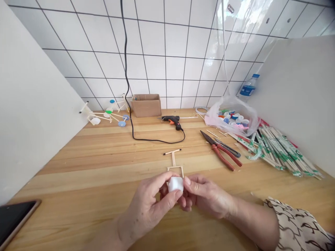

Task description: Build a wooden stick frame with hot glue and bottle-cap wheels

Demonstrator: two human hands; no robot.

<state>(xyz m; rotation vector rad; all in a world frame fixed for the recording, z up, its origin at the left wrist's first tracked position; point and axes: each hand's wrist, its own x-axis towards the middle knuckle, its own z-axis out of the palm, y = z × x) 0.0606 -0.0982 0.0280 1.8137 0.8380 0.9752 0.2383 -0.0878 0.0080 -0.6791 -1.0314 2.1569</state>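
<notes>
Both my hands are held together above the wooden tabletop [78, 181]. My left hand [146, 205] and my right hand [205, 195] pinch a small white rounded piece [175, 184] between their fingers. It might be a plastic cap, but the fingers hide part of it. Just beyond my fingertips, a flat frame of thin wooden sticks [173, 161] lies on the table with a dark-tipped crossbar at its far end. Its near end almost meets my hands.
Pliers [218, 150] and a hot glue gun [172, 122] with a black cord lie ahead. Farther back are a plastic bag of bottle caps [232, 118], bundled chopsticks [282, 153], a cardboard box [146, 105] and stick-and-cap assemblies [107, 115]. A phone [15, 219] lies at lower left.
</notes>
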